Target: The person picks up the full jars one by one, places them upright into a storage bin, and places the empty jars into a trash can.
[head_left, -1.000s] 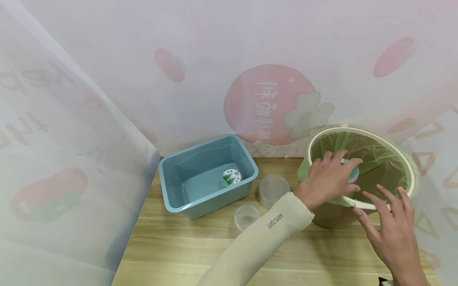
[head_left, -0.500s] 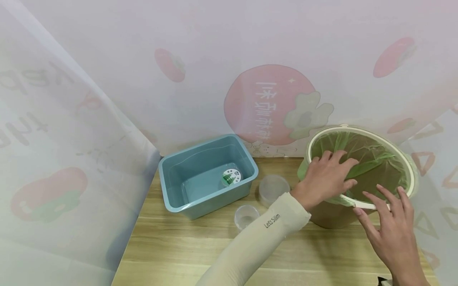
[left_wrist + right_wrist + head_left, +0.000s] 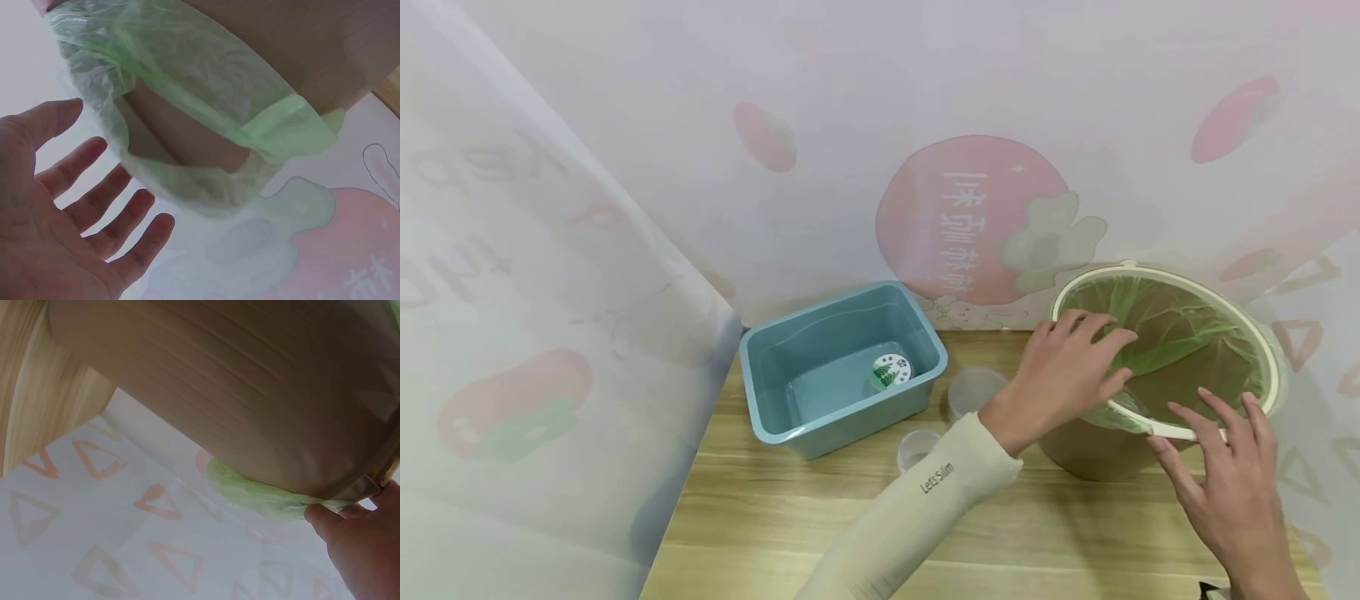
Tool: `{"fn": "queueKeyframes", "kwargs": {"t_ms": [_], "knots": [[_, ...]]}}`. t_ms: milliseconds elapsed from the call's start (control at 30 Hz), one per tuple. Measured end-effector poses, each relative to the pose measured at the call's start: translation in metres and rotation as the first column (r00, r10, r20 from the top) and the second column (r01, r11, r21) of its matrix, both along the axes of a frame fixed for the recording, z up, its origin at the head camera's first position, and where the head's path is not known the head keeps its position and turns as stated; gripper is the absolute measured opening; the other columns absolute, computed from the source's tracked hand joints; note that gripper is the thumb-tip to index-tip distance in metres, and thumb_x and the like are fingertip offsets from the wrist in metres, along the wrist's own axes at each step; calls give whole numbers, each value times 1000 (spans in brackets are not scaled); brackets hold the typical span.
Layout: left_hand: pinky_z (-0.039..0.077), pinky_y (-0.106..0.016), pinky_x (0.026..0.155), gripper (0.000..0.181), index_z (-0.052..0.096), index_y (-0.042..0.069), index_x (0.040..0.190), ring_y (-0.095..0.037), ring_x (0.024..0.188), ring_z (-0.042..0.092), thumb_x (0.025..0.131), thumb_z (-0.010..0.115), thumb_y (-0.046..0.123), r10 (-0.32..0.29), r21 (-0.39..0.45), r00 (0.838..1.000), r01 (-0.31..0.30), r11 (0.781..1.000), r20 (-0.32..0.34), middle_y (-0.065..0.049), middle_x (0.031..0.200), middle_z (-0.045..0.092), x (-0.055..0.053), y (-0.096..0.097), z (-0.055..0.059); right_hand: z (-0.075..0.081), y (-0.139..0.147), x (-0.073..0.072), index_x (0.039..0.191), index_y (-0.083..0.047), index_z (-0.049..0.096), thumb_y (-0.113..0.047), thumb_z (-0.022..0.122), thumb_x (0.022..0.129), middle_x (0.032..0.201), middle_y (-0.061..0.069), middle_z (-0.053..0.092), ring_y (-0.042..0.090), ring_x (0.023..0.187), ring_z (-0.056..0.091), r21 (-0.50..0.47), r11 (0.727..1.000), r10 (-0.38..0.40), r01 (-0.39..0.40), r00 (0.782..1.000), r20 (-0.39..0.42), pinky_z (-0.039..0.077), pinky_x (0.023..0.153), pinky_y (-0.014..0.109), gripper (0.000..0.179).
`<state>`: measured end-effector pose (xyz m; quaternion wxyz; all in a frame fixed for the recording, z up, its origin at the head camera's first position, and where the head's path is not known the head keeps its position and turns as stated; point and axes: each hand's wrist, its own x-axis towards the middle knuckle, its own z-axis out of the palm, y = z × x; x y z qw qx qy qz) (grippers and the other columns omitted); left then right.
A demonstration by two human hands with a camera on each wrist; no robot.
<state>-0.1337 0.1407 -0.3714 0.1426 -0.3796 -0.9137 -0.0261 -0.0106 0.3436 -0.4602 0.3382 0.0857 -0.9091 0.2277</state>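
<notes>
- Left hand (image 3: 1062, 362) hangs at the bin's (image 3: 1093, 450) left side, fingers apart, loosely bent, holding nothing.
- Right hand (image 3: 1231, 475) grips the bin's near side, thumb outside, fingertips inside, probably steadying it.
- The bin stands on the surface (image 3: 1037, 550), green liner (image 3: 1165, 354) folded over its rim (image 3: 1272, 371), presumably against slipping.
- Blue tub (image 3: 850, 429), farther left, holds a round container (image 3: 892, 371).

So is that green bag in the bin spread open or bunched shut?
Spread open: the green bag lines the bin, its edge hanging outside the pale rim, leaving a wide mouth.
</notes>
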Motion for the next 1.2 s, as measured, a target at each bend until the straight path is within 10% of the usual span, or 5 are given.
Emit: {"fn": "queueKeyframes", "kwargs": {"t_ms": [433, 833, 1200], "knots": [[53, -37, 109, 51, 54, 40, 158, -16, 145, 54, 109, 61, 53, -1, 50, 1000, 1, 999, -7, 9, 161, 55, 6, -62, -2, 1, -3, 4, 126, 9, 69, -78, 50, 103, 142, 44, 53, 61, 154, 29, -44, 999, 3, -2, 1000, 17, 9, 138, 57, 92], [51, -47, 114, 59, 51, 40, 160, -23, 153, 48, 106, 67, 56, 12, 47, 992, -17, 999, 125, 5, 168, 49, 20, -108, -34, 4, -1, 3, 128, 9, 67, -74, 51, 105, 144, 43, 52, 58, 155, 32, -34, 999, 0, 1, 999, 46, 8, 138, 56, 88], [55, -47, 108, 58, 58, 34, 154, -24, 145, 55, 102, 76, 49, -13, 95, 994, 3, 995, 106, 2, 158, 59, 32, -150, -81, 1, -3, 4, 127, 8, 68, -76, 51, 104, 145, 43, 52, 58, 156, 29, -54, 999, -3, 6, 999, 52, 8, 138, 56, 89]]}}
